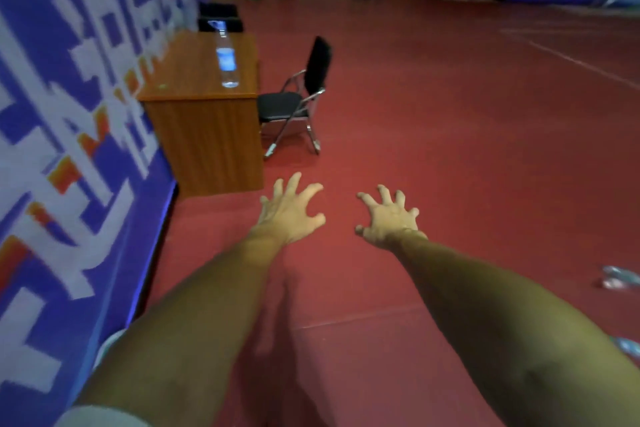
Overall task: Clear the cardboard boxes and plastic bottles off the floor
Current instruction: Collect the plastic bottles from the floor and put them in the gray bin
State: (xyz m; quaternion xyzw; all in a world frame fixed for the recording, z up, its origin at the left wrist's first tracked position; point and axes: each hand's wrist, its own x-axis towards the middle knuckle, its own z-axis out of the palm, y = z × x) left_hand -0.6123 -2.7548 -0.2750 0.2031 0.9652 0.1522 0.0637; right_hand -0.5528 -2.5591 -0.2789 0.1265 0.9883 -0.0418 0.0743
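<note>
- The left hand (289, 215) and the right hand (389, 224) had fingers spread, holding nothing.
- White characters on the banner (69, 114) were too blurred to read.
- The bottle (227, 61) on the tabletop (194, 73) had an unreadable blue label.

Plastic bottles: one standing, the rest down.
A clear bottle (228, 61) with a blue label stands upright on the desk (187, 80); to my right, blurred clear bottles (620, 278) lie on the red floor (415, 114), one more bottle (628, 345) nearer me.
</note>
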